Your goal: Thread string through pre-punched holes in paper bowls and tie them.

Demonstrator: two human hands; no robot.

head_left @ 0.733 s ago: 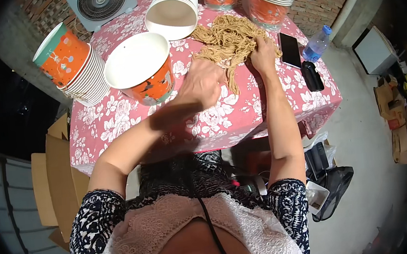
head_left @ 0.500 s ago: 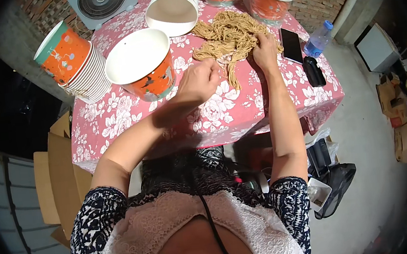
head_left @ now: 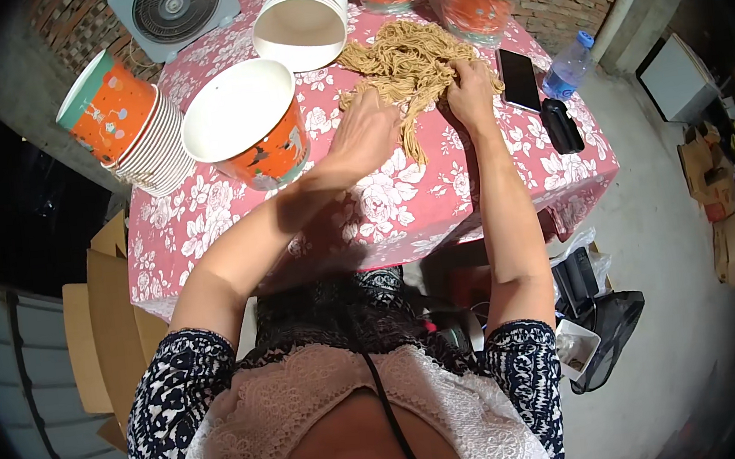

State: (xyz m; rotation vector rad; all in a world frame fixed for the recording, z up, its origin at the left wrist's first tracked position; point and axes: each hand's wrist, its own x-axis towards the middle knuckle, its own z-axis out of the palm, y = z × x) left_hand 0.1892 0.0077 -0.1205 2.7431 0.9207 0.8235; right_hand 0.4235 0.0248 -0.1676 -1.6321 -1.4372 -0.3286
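A loose, tangled heap of tan cords [head_left: 404, 53] lies on the table, with a few strands trailing toward me. My right hand [head_left: 470, 96] is at the heap's right side, its fingers bent down and closed on some strands. At the near left edge of the heap is my left hand [head_left: 365, 132], back upward, its fingers loosened and reaching toward the cords. Its fingertips are partly hidden, and I see nothing held in it. Just left of that hand, a large orange paper bucket [head_left: 267, 155] with a white inside stands upright.
A tilted stack of paper buckets [head_left: 122, 120] is at the left; white-lined buckets [head_left: 304, 32] lie sideways behind. Wrapped bucket stacks [head_left: 479, 6] stand at the back. A phone [head_left: 519, 80], water bottle [head_left: 569, 67] and black case [head_left: 562, 127] lie right. A fan [head_left: 175, 13] is far left.
My left hand has gone from a closed fist to looser, more extended fingers at the heap's edge. My right hand remains on the cords, shifted slightly. The whole view has moved a little.
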